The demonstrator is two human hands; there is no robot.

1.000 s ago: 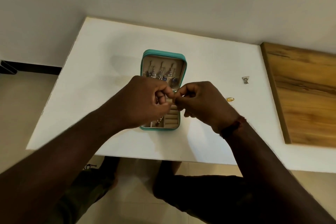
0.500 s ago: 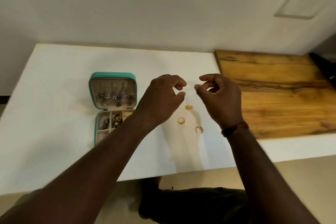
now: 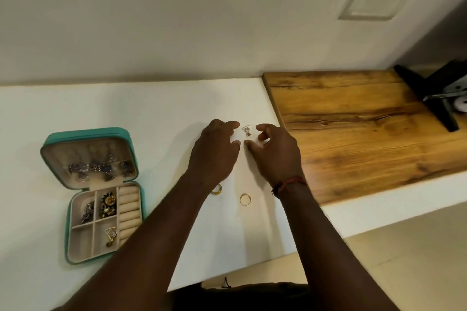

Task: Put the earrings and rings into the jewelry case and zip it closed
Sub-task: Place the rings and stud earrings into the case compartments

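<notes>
matt white table (image 3: 151,113), glossy wood board (image 3: 353,134), shiny metal rings (image 3: 245,200)

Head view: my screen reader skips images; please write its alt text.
The left hand and right hand, both empty, flank a small triangular earring on a white table. Two gold rings lie nearer the person, one partly under the left wrist; an open teal jewelry case sits far left.

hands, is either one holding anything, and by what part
Nothing held: left hand and right hand flank the earring, both clear of it.
</notes>
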